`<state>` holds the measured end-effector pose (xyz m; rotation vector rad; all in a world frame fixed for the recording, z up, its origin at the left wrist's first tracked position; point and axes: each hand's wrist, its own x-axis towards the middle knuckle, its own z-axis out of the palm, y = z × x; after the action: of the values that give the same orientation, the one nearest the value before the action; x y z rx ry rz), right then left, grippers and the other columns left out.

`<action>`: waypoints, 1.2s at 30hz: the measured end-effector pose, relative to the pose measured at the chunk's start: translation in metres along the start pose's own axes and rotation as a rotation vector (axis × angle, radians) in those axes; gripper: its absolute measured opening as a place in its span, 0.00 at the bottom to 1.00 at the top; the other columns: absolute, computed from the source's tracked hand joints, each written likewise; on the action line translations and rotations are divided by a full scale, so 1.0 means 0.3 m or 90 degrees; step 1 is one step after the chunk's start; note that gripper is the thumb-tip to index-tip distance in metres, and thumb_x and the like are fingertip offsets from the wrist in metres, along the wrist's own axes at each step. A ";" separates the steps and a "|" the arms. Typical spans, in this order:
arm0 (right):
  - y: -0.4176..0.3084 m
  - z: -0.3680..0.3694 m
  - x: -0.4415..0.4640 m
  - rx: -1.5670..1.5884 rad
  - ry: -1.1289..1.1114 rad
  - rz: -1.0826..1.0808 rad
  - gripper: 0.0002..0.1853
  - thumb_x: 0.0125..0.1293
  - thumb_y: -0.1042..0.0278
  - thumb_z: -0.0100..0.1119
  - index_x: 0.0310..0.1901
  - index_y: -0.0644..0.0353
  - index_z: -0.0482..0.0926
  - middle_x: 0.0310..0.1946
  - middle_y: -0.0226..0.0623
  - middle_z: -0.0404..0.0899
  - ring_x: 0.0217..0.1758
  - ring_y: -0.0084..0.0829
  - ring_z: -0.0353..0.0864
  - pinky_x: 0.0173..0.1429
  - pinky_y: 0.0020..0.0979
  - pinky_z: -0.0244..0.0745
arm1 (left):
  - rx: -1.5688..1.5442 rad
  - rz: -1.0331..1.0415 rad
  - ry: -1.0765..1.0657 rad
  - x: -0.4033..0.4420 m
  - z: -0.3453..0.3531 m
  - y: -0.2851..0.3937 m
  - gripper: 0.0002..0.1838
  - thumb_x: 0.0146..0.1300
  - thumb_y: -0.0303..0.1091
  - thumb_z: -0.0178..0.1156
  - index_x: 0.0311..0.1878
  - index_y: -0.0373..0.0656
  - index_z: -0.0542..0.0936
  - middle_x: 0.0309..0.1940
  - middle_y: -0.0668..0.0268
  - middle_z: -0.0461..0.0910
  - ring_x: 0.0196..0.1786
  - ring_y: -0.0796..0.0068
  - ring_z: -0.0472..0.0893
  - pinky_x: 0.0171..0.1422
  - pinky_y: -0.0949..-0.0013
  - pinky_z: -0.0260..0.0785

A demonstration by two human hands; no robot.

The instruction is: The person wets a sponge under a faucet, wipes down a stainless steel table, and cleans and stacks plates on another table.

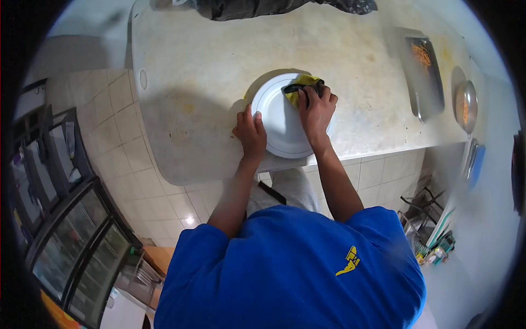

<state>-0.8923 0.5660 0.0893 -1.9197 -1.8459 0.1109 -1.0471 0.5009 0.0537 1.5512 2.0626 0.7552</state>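
Observation:
A white plate (pixel 280 125) with a thin line around its rim is in front of me, near the table's front edge. My left hand (pixel 252 134) is closed on its left rim, the thumb on the upper face. A yellow and dark cloth (pixel 296 88) lies bunched against the plate's upper right rim. My right hand (pixel 317 114) has its fingers closed on this cloth and presses it to the plate. The fingertips under the rim are hidden.
The pale table (pixel 208 60) has a black plastic bag (pixel 246 8) along its far edge. To the right are a metal tray (pixel 426 77) with orange shreds and a round strainer (pixel 466 107). A glass-doored cabinet (pixel 76 247) stands at lower left.

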 end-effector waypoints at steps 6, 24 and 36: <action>-0.011 0.051 0.030 0.043 -0.249 -0.289 0.08 0.55 0.62 0.55 0.34 0.52 0.79 0.40 0.42 0.70 0.42 0.43 0.69 0.37 0.44 0.64 | -0.014 0.008 -0.020 0.004 0.007 -0.012 0.21 0.61 0.36 0.48 0.57 0.41 0.63 0.40 0.59 0.68 0.43 0.59 0.70 0.44 0.56 0.53; 0.162 0.012 -0.136 0.159 -0.256 -0.501 0.06 0.52 0.64 0.56 0.33 0.49 0.78 0.38 0.35 0.70 0.39 0.38 0.67 0.38 0.42 0.63 | -0.028 0.025 0.015 0.007 0.014 0.003 0.18 0.62 0.35 0.46 0.54 0.42 0.65 0.39 0.59 0.67 0.42 0.59 0.70 0.43 0.57 0.55; 0.339 0.068 0.433 -0.120 -0.040 -0.165 0.06 0.52 0.60 0.58 0.30 0.49 0.81 0.33 0.35 0.74 0.35 0.42 0.71 0.39 0.41 0.70 | -0.017 0.056 0.035 0.024 0.020 0.020 0.17 0.62 0.33 0.48 0.52 0.39 0.65 0.41 0.55 0.67 0.43 0.54 0.69 0.41 0.55 0.59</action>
<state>-0.7942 0.6983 0.0659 -1.7933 -2.1976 -0.0918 -1.0408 0.5101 0.0529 1.6332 2.0252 0.8628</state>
